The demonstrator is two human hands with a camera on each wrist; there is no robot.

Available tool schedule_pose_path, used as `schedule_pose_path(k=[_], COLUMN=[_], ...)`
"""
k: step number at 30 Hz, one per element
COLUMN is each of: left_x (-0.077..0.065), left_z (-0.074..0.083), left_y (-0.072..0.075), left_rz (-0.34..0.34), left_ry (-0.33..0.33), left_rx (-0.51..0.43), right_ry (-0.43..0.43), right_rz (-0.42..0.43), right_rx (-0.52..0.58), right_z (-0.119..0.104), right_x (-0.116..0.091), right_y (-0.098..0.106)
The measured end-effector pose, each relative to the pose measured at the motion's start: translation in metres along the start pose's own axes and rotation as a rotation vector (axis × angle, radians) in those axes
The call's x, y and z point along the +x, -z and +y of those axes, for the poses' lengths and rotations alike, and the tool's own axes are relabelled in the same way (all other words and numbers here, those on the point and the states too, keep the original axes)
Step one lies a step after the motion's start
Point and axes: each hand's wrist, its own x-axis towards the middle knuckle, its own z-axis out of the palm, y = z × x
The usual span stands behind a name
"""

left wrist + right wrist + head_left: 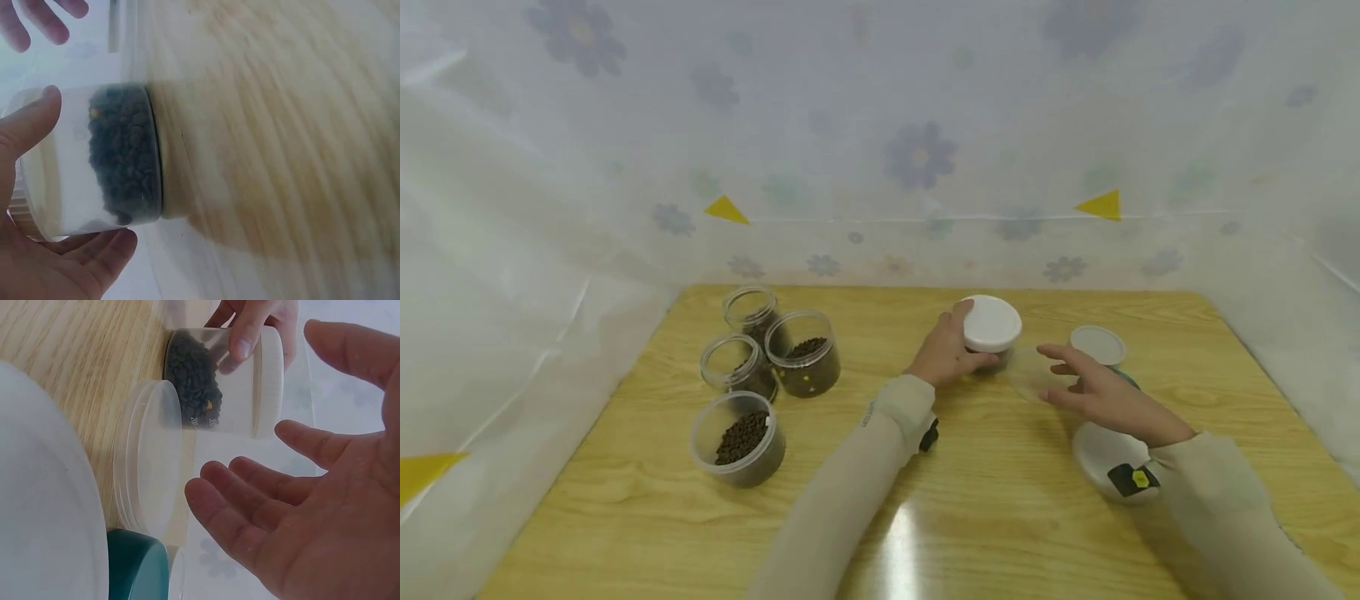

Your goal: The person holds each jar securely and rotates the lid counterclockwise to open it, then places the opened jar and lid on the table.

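A clear jar partly filled with dark brown pellets stands on the table under a white lid. My left hand grips its side, thumb and fingers around the upper part. My right hand hovers to the right of the jar, fingers spread and holding nothing. In the right wrist view, a translucent lid stands close to that hand and beside the jar.
Several uncovered clear tubs of pellets, including a wide tub, are grouped at the left. At the right are a large white lid, partly under my right wrist, a teal lid, and a pale round lid. Plastic sheeting borders the table.
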Motion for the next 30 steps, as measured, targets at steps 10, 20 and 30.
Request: schedule_pose_path(k=[10,20,30], left_x=[-0.019,-0.031,-0.048], left_z=[-0.008,-0.007,0.006], left_y=[0.02,0.024,0.029], left_rz=[0.071,0.061,0.134], left_ry=[0.017,0.018,-0.176], left_rx=[-0.015,-0.115,0.164], right_ry=[0.012,0.002,0.132], right_rz=[-0.007,-0.002,0.072], right_rx=[0.002,0.009,0.021], right_z=[-0.003,-0.007,-0.031], right_x=[0.01,0.014,0.025], right_y=[-0.001,0.002,-0.014])
